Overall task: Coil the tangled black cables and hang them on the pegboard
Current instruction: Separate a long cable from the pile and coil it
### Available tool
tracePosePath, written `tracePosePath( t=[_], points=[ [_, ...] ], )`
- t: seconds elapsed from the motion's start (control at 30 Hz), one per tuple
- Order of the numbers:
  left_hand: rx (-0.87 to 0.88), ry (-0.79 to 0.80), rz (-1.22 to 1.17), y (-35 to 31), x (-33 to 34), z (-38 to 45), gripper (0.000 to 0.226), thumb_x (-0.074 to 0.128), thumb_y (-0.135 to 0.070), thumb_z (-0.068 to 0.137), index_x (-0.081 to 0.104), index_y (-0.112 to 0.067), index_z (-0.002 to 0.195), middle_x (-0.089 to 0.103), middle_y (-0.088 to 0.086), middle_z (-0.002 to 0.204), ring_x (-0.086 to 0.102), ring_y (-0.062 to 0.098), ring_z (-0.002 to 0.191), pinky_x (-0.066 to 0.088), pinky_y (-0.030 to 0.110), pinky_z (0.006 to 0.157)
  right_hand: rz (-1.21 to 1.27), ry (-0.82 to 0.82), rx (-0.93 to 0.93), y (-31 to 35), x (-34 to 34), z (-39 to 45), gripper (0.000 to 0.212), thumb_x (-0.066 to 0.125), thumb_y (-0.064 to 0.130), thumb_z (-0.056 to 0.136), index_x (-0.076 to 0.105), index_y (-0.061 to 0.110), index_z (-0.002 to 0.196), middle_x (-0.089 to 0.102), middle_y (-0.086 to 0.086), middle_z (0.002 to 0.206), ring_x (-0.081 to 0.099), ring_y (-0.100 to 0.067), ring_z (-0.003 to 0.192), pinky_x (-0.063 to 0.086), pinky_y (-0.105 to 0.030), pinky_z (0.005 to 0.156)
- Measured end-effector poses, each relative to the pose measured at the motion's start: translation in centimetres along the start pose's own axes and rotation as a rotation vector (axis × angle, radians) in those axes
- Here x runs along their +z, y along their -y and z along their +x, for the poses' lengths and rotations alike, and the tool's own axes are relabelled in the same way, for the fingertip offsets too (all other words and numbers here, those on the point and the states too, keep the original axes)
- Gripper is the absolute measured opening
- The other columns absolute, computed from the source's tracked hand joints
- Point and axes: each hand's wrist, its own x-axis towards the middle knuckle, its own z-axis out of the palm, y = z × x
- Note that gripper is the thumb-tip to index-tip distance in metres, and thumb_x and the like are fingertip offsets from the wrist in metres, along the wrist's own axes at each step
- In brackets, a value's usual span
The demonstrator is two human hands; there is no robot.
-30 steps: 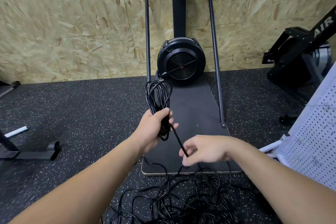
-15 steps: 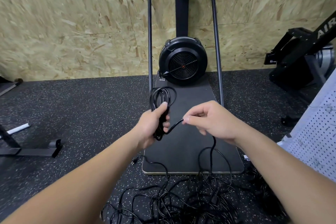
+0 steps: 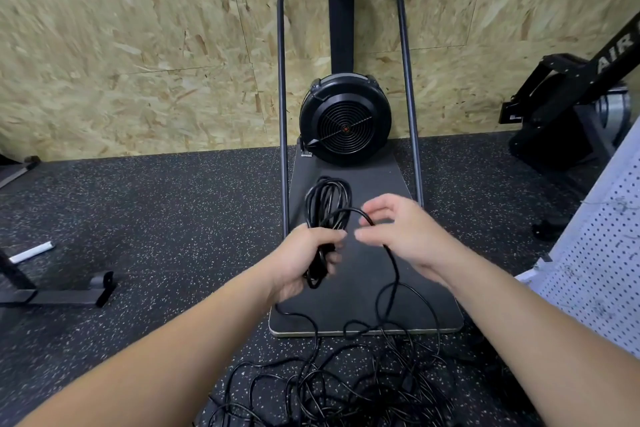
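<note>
We see a wall (image 3: pixel 138 45) of rough wood chips at the back, and a dark speckled floor (image 3: pixel 156 218) below it. A tall black exercise machine (image 3: pixel 344 121) with a round fan stands against the wall, on a flat dark board (image 3: pixel 367 291). Another black machine (image 3: pixel 568 104) sits at the right edge of the floor. A white pegboard (image 3: pixel 602 253) full of little holes leans in at the right side.

On the floor just in front of the board's near edge lies a big messy pile of black cable (image 3: pixel 339 388). One strand climbs from the pile, over the board, up to the hands.

Our left hand (image 3: pixel 304 260) has its fingers curled tight around a coil (image 3: pixel 327 204) of black cable. The loops stick up above the fist. Our right hand (image 3: pixel 398 232) is just beside it, fingers loosely bent. The loose strand runs by the fingertips, but we cannot tell if they pinch it.
</note>
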Motion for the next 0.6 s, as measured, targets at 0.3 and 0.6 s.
tracePosePath(
  t=[0.3, 0.6],
  points=[
    [0.1, -0.083, -0.045, -1.2, -1.8, 0.2, 0.01, 0.07, -0.017, 0.103, 0.067, -0.011, 0.11, 0.055, 0.004, 0.086, 0.047, 0.014, 0.065, 0.041, 0.026, 0.055, -0.474, 0.099, -0.072, 0.0, -0.5, -0.3, 0.031, 0.067, 0.039, 0.107, 0.081, 0.021, 0.087, 0.065, 0.0, 0.069, 0.052, -0.013, 0.055, 0.047, -0.03, 0.059],
    [0.066, 0.158, 0.247, -0.3, 0.3, -1.9, 0.027, 0.082, -0.034, 0.097, 0.067, -0.014, 0.107, 0.065, 0.006, 0.095, 0.062, 0.016, 0.083, 0.05, 0.03, 0.068, 0.249, -0.125, -0.141, 2.4, 0.6, 0.3, 0.026, 0.073, 0.022, 0.107, 0.076, -0.003, 0.099, 0.066, -0.018, 0.081, 0.065, -0.025, 0.064, 0.063, -0.037, 0.071]
  ],
)
